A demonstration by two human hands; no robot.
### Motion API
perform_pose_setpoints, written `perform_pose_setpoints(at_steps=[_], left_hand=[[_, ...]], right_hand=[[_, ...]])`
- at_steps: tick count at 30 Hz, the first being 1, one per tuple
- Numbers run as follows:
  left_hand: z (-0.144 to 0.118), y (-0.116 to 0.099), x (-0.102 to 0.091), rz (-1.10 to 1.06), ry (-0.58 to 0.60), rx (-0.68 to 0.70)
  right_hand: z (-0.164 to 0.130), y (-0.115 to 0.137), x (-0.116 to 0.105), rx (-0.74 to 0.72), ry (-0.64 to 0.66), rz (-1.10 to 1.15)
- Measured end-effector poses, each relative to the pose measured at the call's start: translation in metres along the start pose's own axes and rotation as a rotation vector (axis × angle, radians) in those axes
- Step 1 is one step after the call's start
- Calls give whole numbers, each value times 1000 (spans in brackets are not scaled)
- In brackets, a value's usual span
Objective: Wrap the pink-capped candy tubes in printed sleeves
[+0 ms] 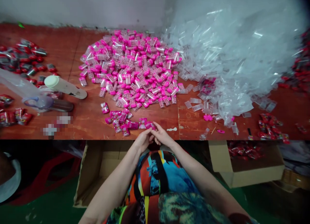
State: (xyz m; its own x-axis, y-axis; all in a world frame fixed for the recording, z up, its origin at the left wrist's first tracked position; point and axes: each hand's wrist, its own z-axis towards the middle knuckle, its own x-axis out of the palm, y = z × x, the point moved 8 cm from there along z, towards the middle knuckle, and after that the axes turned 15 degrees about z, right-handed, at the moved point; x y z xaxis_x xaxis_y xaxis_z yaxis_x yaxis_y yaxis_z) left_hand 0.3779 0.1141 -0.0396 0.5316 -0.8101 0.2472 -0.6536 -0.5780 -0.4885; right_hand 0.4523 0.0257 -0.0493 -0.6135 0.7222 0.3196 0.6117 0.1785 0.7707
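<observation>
Hands, two: left hand (143,141) and right hand (164,136), brought together at the near edge of one red-brown table (92,125), fingers bent and meeting; whether anything is pinched between them cannot be told. Pink printed packets (132,125), roughly a dozen, loosely grouped on the table just beyond the hands; the nearest packet (149,125), one, lies at the fingertips of the right hand. Pink-capped clear containers (135,75), one large heap behind the packets, too many to count. Clear plastic bagging (232,62), one mass at the right, with loose clear cases (197,107) beside it, well over five. White-lidded tumbler (65,86), one, lying on its side at the left. Thin stick (213,130), one, near the front edge. Cardboard boxes, two, below the table: left box (112,156) and right box (256,179), the latter holding red packets (245,151), apparently numerous, though dim and uncounted.
</observation>
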Motion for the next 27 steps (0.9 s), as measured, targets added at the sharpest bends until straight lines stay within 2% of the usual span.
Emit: perform_pose_setpoints(at_steps=[2, 5, 7, 9, 11, 14, 17, 19, 24, 27], left_hand=[[-1, -14, -31, -86, -122, 25], [-6, -36, -80, -224, -318, 77], [-7, -44, -99, -275, -396, 80], [-4, -44, -100, -297, -423, 54], [4, -39, -89, -305, -421, 24], [18, -26, -69, -318, -444, 9], [26, -12, -65, -304, -530, 37], [28, -6, -68, -242, -585, 72], [29, -14, -67, 46, -615, 202], [33, -22, -59, 240, -591, 262]], right_hand=[[22, 15, -13, -85, -93, -213], [49, 65, -45, -303, -351, -533], [66, 95, -64, -363, -463, -617], [83, 116, -77, -373, -517, -657], [97, 127, -81, -356, -549, -778], [110, 128, -73, -314, -554, -1070], [113, 118, -70, -269, -501, -1190], [109, 109, -75, -249, -466, -1123], [82, 72, -104, -155, -442, -421], [58, 43, -103, -50, -394, -228]])
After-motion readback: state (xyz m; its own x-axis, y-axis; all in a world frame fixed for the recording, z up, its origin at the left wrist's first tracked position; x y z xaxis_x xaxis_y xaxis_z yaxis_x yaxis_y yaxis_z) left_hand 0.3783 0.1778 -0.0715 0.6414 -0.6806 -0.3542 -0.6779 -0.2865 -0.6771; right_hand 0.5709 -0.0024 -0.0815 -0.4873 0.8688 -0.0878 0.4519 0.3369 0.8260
